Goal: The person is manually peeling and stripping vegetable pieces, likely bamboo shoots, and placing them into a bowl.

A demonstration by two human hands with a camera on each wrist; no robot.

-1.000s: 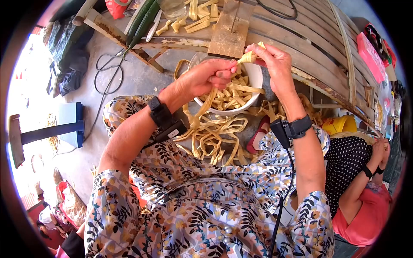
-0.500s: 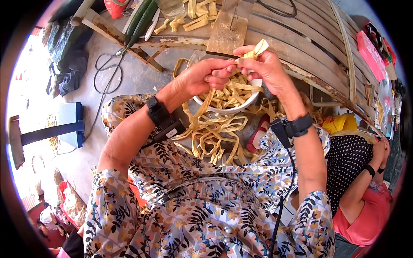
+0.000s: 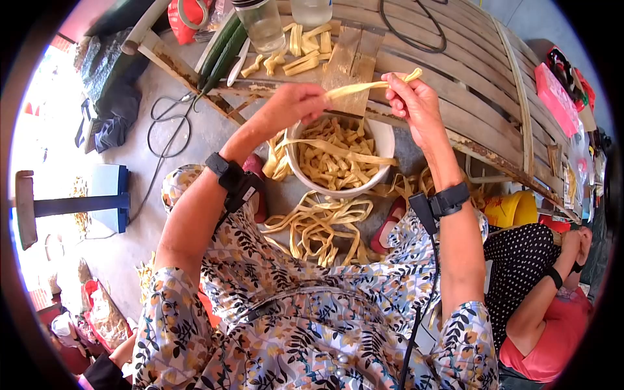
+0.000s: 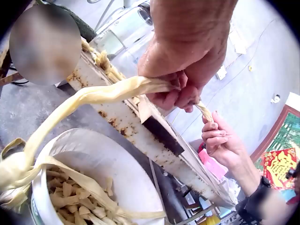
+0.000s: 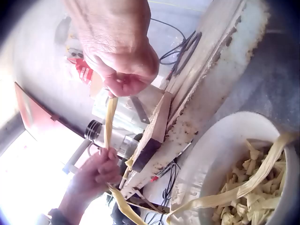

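Observation:
A long, pliable yellowish strip [image 3: 357,88] stretches between my two hands over the bucket. My left hand [image 3: 296,105] grips it at the left, and the strip's tail [image 4: 79,96] hangs from that hand towards the bucket in the left wrist view. The right hand [image 3: 416,104] pinches the strip near its other end, where a narrow bunched tip [image 3: 413,75] sticks out past the fingers. Below, a white bucket [image 3: 388,146] holds many short knotted pieces [image 3: 338,159] of the same material, with a loose strip lying across its top.
A slatted bench [image 3: 474,84] with rusty edges carries a wooden block [image 3: 354,58], knotted pieces [image 3: 305,45], cucumbers [image 3: 224,55] and a jar [image 3: 260,26]. Loose strips [image 3: 318,227] lie between the feet. Another person [image 3: 543,318] sits at right beside a yellow bucket [image 3: 513,209].
Earlier the hands were close together, with a folded loop of strip at the right fingers. Now they are farther apart, the strip is drawn straight between them and the loop has narrowed.

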